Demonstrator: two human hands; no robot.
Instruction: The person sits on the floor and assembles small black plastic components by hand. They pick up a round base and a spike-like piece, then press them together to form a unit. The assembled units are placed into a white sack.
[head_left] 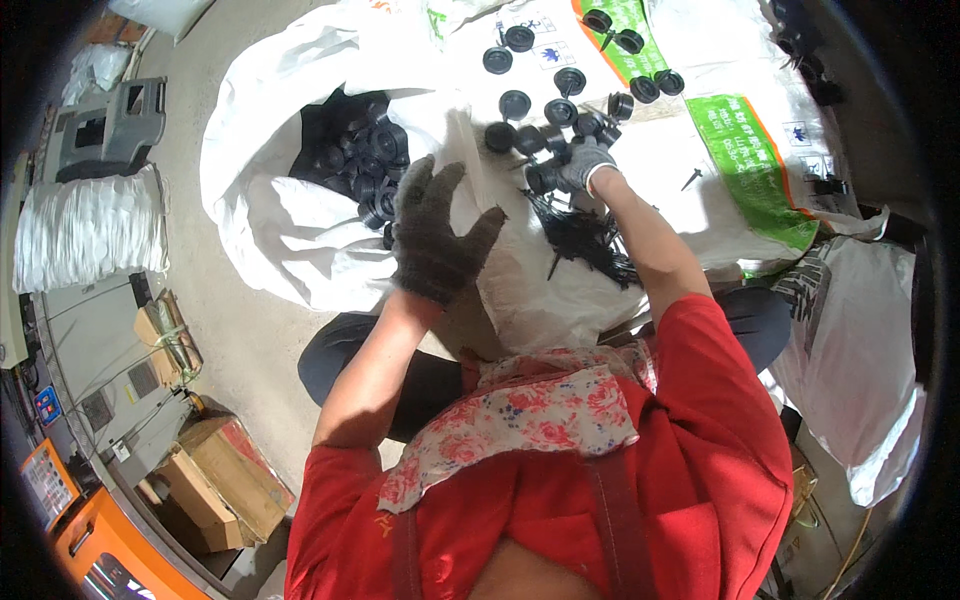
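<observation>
My left hand (440, 235), in a dark grey glove, is held with fingers spread at the right rim of a white woven sack (240, 150). Nothing is in it. Inside the sack lies a heap of black plastic caps (350, 150). My right hand (588, 165), in a pale grey glove, is curled at a cluster of black caps on the white work surface, its fingers closed against one black plastic cap (543, 178); the fingertips are partly hidden. More loose caps (568, 82), several joined in pairs, lie beyond it. Nearer me is a pile of thin black plastic scraps (585, 238).
Green-printed white sacking (745, 150) covers the surface at the right. A white plastic bag (860, 370) hangs at far right. On the left stand a grey machine (110, 350), a stack of white sacks (90, 225) and a cardboard box (225, 480).
</observation>
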